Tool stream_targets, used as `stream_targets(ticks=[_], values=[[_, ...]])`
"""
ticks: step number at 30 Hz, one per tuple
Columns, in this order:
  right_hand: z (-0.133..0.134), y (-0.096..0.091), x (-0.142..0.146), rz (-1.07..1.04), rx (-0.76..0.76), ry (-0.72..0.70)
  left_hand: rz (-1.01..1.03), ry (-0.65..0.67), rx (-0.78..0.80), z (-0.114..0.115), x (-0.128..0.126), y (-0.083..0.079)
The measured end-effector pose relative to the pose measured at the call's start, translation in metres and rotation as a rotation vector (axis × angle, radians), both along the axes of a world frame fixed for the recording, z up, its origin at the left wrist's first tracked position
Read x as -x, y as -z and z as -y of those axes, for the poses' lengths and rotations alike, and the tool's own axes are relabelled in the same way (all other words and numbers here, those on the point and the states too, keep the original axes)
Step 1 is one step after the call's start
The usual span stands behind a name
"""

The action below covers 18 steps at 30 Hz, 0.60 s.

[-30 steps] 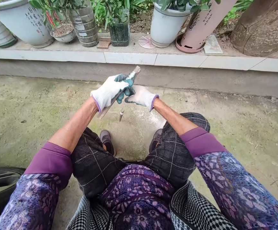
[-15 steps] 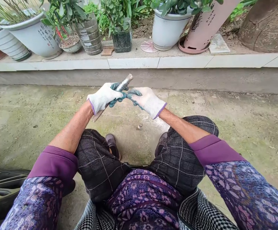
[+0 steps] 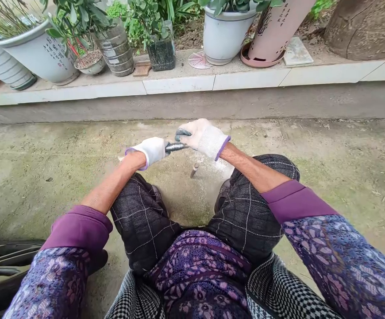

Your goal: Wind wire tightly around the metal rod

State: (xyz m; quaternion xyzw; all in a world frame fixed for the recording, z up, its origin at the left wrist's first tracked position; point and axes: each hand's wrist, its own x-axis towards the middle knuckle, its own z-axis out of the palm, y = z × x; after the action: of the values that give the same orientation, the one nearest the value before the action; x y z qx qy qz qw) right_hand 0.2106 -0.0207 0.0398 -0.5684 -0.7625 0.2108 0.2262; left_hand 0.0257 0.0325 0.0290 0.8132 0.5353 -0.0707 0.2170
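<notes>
My left hand (image 3: pixel 151 151), in a white glove with a dark coated palm, is closed around a wooden stick wound with silvery wire (image 3: pixel 176 147). The stick lies nearly level, its wound part pointing right. My right hand (image 3: pixel 197 135), gloved alike, is at the right end of the winding, its fingers curled and partly hidden. Whatever is in those fingers is too small to make out. On the concrete below them, a short brown peg (image 3: pixel 194 170) stands between my feet.
A low tiled ledge (image 3: pixel 179 84) runs across the far side. On it stand a white flowerpot (image 3: pixel 227 37), a pink planter (image 3: pixel 270 33) and several other potted plants. At lower left is a dark wheel-like object (image 3: pixel 3 270).
The stick has swung from a steep slant to nearly level. My left hand has moved lower and rolled over; my right hand now covers the stick's right end.
</notes>
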Motion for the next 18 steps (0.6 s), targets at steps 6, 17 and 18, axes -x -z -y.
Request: stream_targets(ticks=[6, 17, 18], values=[[-0.025, 0.017, -0.013, -0.272, 0.122, 0.097, 0.192, 0.13, 0.089, 0.026, -0.005, 0.0], [0.002, 0.026, 0.003, -0.412, 0.182, 0.171, 0.607, -0.214, 0.156, 0.008, 0.0, -0.003], [0.006, 0.026, 0.004, -0.355, 0.154, 0.127, 0.64, -0.226, 0.182, 0.006, 0.0, 0.0]])
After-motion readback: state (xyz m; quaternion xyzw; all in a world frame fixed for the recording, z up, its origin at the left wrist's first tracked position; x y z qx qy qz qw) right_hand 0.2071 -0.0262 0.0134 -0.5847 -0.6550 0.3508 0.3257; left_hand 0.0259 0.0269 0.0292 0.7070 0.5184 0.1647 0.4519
